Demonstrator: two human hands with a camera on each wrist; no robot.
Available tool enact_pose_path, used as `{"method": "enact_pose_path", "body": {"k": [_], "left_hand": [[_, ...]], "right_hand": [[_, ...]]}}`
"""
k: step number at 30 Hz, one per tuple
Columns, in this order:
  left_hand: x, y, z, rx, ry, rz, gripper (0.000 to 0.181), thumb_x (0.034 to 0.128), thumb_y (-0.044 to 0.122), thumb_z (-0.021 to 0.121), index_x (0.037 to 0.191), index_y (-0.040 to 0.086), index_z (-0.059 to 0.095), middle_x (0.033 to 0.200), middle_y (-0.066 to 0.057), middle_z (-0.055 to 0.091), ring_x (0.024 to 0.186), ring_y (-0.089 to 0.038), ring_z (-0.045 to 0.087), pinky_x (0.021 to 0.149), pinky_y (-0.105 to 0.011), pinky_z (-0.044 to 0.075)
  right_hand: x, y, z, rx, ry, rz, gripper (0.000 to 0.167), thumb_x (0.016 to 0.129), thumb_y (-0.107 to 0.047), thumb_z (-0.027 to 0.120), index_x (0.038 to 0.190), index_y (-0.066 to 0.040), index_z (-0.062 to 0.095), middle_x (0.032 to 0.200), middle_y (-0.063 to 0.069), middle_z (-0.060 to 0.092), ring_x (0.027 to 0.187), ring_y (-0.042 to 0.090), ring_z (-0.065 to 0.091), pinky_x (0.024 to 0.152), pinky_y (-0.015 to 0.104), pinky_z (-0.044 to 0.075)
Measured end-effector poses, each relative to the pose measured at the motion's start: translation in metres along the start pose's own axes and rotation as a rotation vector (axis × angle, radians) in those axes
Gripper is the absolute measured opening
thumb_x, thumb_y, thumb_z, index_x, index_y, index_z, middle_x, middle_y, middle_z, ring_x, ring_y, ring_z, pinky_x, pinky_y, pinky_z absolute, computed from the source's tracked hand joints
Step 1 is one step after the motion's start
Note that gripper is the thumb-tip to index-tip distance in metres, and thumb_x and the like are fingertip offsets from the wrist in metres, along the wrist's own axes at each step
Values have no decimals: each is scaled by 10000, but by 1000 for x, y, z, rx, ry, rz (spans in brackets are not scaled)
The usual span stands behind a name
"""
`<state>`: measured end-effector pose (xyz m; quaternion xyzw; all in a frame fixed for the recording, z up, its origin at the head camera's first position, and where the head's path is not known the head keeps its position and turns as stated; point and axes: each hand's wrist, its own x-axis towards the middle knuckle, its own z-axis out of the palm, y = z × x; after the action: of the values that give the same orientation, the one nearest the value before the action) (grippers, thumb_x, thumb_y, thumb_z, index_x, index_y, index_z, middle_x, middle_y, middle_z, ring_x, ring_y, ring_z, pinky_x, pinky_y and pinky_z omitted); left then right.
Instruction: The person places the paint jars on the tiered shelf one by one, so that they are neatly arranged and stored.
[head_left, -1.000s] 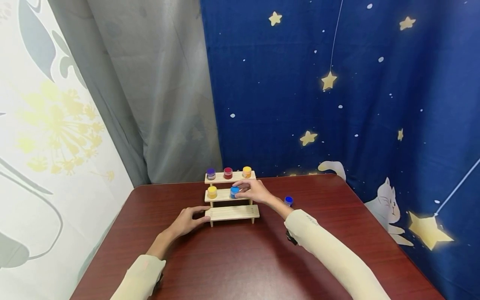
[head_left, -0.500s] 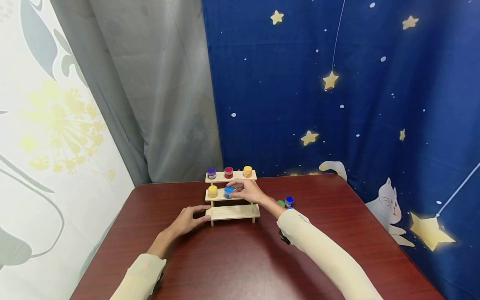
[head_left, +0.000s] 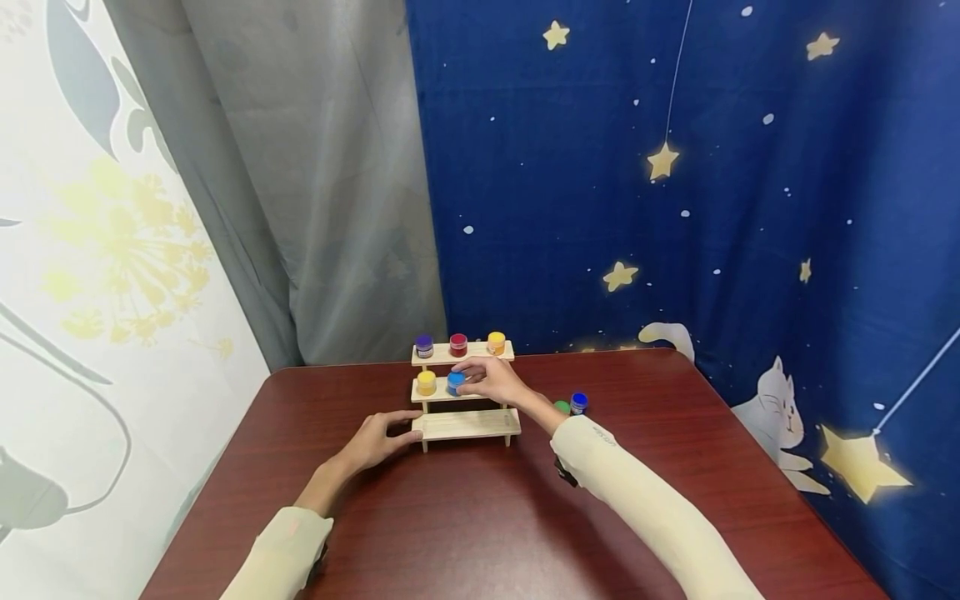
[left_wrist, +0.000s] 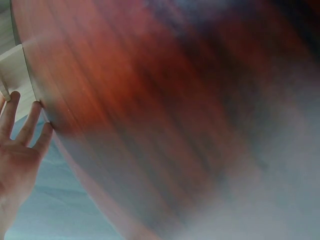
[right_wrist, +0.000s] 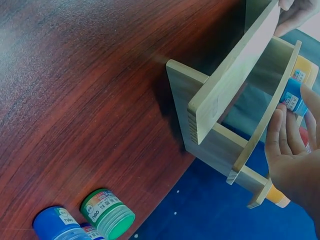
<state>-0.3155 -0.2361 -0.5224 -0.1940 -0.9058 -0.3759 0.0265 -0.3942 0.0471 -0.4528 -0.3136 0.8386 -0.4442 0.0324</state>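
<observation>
A three-tier wooden stand (head_left: 465, 425) stands on the table. The left hand (head_left: 369, 442) grips the left end of its lowest shelf, thumb in front and fingers behind. On the middle shelf, the right hand (head_left: 497, 381) pinches a light blue jar (head_left: 455, 383) (right_wrist: 294, 98) just right of a yellow jar (head_left: 426, 383). The top shelf holds a purple jar (head_left: 424, 346), a red jar (head_left: 458, 345) and an orange-yellow jar (head_left: 497, 342). In the left wrist view the left hand (left_wrist: 20, 160) has its fingers extended at the pale wood (left_wrist: 17, 75).
To the right of the stand, a dark blue jar (head_left: 579, 403) and a green jar (head_left: 562, 407) stand on the red-brown table (head_left: 420, 533), partly behind the right forearm. The right wrist view shows another blue jar (right_wrist: 55, 223) beside the green one (right_wrist: 107, 214). Curtains hang behind.
The right hand has moved left along the middle shelf with the light blue jar, closer to the yellow one. The green jar has come into view beside the forearm. The left hand stays put.
</observation>
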Motion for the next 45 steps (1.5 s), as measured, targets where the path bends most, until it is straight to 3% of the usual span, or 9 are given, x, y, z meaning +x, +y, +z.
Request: {"method": "enact_pose_path", "body": {"k": [5, 10, 18, 40, 45], "left_hand": [[2, 1, 0, -1, -3, -5, 456, 962, 373, 761, 1373, 186, 698, 1356, -76, 680, 1278, -270, 614, 1065, -517, 484], [3, 1, 1, 4, -6, -1, 466, 961, 377, 760, 1378, 180, 694, 1359, -73, 679, 1283, -268, 611, 1068, -514, 483], [2, -1, 0, 20, 7, 10, 450, 956, 372, 767, 1363, 191, 706, 1354, -83, 682, 1262, -262, 620, 1057, -511, 489], [1, -1, 0, 12, 0, 4, 456, 958, 366, 766, 1367, 173, 702, 1355, -88, 679, 1262, -269, 616, 1060, -517, 485], [1, 0, 0, 18, 3, 2, 459, 955, 360, 772, 1367, 170, 703, 1352, -94, 681, 1262, -276, 617, 1058, -520, 486]], "right_hand": [[-2, -1, -2, 8, -3, -12, 368, 901, -69, 820, 1256, -44, 725, 1184, 147, 750, 1107, 279, 721, 902, 304, 585], [-3, 1, -5, 33, -12, -27, 406, 901, -40, 813, 1285, 13, 691, 1202, 222, 728, 1050, 258, 738, 896, 307, 589], [-10, 4, -11, 68, -16, -7, 462, 887, -11, 816, 1312, 66, 651, 1181, 220, 737, 1019, 284, 746, 880, 309, 595], [-32, 18, -37, -30, 26, 17, 413, 875, -80, 846, 1257, -16, 705, 1118, 158, 770, 972, 215, 763, 832, 297, 603], [-37, 23, -43, -8, 21, 13, 410, 886, -71, 835, 1269, -22, 697, 1146, 187, 757, 1015, 261, 752, 855, 294, 599]]}}
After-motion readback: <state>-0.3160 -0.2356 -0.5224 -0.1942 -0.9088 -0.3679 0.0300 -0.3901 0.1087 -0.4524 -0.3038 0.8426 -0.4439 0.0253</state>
